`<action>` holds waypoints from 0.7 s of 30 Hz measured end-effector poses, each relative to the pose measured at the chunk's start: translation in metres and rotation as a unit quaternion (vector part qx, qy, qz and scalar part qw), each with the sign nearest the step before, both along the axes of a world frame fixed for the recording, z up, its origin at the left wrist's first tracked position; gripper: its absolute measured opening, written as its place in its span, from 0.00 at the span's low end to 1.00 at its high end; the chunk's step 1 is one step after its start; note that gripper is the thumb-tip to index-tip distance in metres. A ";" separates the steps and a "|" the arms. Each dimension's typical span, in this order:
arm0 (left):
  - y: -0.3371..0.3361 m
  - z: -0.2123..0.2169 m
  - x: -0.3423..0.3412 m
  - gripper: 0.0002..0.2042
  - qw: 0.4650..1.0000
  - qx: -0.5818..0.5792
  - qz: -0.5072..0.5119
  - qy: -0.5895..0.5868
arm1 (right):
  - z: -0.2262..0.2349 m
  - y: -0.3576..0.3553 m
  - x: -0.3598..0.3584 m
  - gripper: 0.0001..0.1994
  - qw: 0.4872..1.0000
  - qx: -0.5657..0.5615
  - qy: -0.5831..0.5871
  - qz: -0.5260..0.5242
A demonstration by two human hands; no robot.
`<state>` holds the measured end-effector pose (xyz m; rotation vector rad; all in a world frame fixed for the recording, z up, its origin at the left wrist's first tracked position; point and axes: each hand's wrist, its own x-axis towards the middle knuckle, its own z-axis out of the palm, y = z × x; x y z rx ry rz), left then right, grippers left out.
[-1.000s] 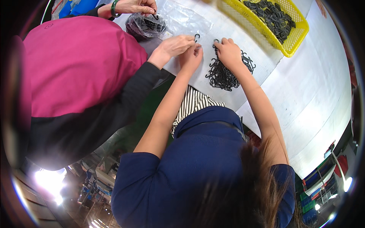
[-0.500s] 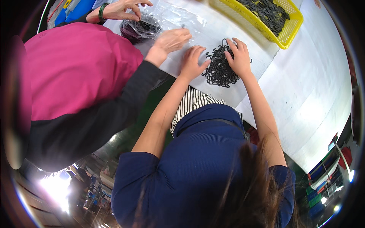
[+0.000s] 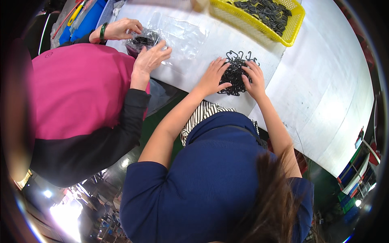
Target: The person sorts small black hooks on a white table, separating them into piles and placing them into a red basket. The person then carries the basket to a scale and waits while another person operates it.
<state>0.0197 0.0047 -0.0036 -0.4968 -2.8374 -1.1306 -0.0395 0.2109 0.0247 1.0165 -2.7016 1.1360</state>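
Observation:
A heap of small black plastic hooks lies on the white table. My left hand rests against the heap's left side, fingers spread. On the right side, my right hand lies on it with fingers apart. Both hands cup the heap between them without closing on any hook. A few loose hooks sit just beyond the heap.
A yellow mesh basket of black hooks stands at the far edge. To my left, a co-worker in a pink top has one hand and the other hand on a clear plastic bag holding black pieces.
My hands have closed in on the hooks, pushing the spread pieces into a tighter heap. The co-worker's near hand has shifted away from my left hand onto the plastic bag.

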 end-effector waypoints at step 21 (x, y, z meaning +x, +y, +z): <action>0.046 0.035 0.124 0.44 0.969 -0.058 0.229 -0.076 | -0.021 0.069 0.049 0.32 0.994 0.103 -0.003 0.046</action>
